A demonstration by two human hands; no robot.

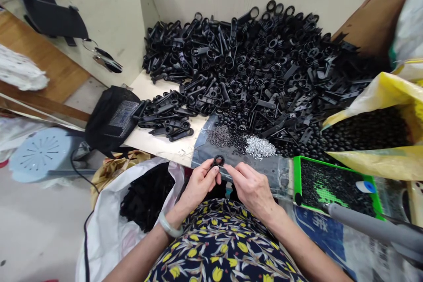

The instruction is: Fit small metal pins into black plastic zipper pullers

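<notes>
My left hand (201, 181) pinches a small black plastic ring part (218, 159) between thumb and fingers, above the bench's front edge. Close on its right, my right hand (251, 185) is curled with its fingertips at the side of the ring; whatever they may hold is too small or hidden. Just beyond the hands lie a heap of silvery metal pins (260, 147), a pile of small dark springs or screws (219, 135) and tiny black pieces between them. A large mound of black plastic parts (251, 66), many with ring ends, covers the bench behind.
Black handle-like parts (172, 130) lie at left, near a black mesh pouch (114, 116). Below stands a white sack (109, 211) of black parts. At right are a green tray (297, 176), a yellow bag (373, 97) of black beads and a grey bar (366, 222).
</notes>
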